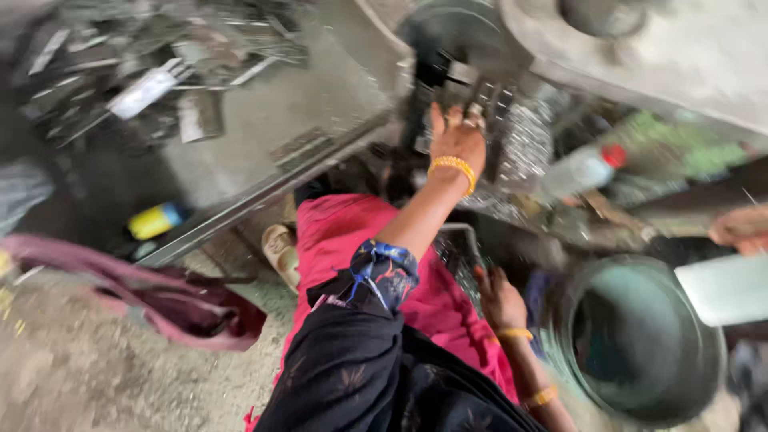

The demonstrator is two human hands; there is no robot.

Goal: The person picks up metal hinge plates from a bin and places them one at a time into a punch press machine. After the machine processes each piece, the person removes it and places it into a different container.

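Observation:
The picture is blurred and tilted. My left hand (457, 141), with a yellow bangle on the wrist, is raised against the dark metal tooling of a grey press machine (448, 76). Its fingertips lie on the dark parts, and the blur hides whether they pinch anything. My right hand (498, 299), also with yellow bangles, is lower down by my pink lap (352, 232). Its fingers are apart and reach towards a wire basket (460, 248) of small metal pieces.
A pile of shiny metal strips (152, 72) lies on the grey table at the upper left. A large round green tub (640, 340) stands at the right. Another person's hand (740, 228) shows at the right edge above a white object (724, 288). A plastic bottle (580, 170) lies behind.

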